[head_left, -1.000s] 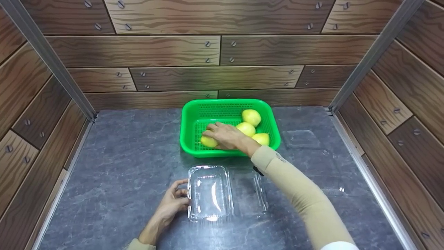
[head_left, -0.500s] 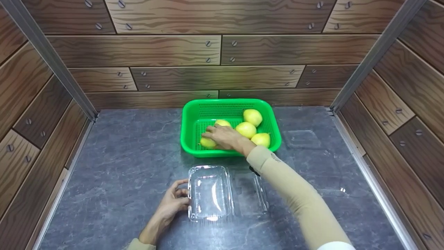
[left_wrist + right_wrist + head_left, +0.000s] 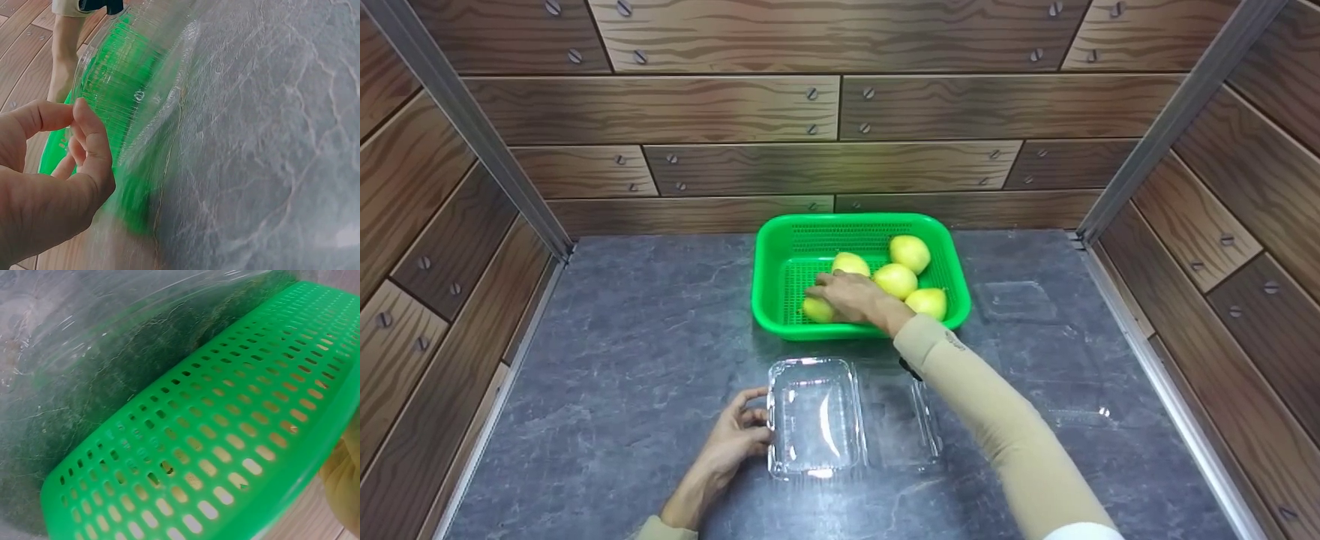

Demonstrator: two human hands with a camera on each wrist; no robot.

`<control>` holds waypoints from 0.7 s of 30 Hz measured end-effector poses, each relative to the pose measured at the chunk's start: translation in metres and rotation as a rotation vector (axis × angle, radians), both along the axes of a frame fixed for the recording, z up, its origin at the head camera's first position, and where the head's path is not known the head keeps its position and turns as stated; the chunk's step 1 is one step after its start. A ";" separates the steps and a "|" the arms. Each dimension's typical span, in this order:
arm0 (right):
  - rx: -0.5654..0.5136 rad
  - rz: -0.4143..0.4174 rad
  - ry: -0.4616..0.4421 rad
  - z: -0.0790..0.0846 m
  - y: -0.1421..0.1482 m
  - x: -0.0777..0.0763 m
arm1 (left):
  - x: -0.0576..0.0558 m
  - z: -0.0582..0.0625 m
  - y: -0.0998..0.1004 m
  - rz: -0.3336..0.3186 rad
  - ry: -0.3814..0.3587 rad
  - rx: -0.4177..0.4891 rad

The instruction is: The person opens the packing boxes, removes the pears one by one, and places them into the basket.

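My right hand [image 3: 851, 296] reaches into the green plastic basket [image 3: 765, 319] and grips a smooth, rounded yellow fruit [image 3: 817, 310] near its front left. The palm hides part of this fruit. Several similar yellow fruits [image 3: 895, 282] lie beside and behind the hand. My left hand [image 3: 735, 431] pinches the left rim of a clear plastic clamshell container [image 3: 814, 420], which lies open on the table with its lid [image 3: 896, 420] spread to the right. In the left wrist view, thumb and forefinger [image 3: 87, 121] meet at the container's edge.
More clear plastic containers [image 3: 1061, 367], hard to make out, lie on the grey marbled table [image 3: 622, 360] right of the basket. Wood-patterned walls [image 3: 750, 169] enclose the back and sides. The basket's perforated wall [image 3: 214, 422] fills much of the right wrist view.
My right hand has shifted slightly within the basket, staying on the front-left fruit. Another fruit behind its fingers has come into fuller view. The left hand and container stay put.
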State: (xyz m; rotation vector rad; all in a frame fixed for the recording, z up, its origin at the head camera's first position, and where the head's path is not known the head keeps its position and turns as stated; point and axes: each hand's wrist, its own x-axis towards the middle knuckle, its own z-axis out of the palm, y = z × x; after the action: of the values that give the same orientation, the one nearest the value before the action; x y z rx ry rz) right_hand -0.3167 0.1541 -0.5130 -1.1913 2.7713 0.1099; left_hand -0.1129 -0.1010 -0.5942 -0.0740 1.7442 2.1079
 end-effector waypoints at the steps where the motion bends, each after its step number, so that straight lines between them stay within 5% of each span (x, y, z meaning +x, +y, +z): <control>1: -0.003 -0.004 -0.003 -0.001 0.001 0.000 | 0.001 0.000 0.000 -0.002 0.000 -0.001; 21: -0.041 -0.029 -0.034 0.000 0.007 0.001 | 0.000 0.003 0.000 0.006 -0.031 -0.050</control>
State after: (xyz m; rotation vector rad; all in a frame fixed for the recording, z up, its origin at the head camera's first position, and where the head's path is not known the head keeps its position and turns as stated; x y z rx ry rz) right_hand -0.3153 0.1609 -0.5135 -1.1504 2.7725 0.0302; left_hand -0.1129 -0.1014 -0.5909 -0.1251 1.7806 2.0569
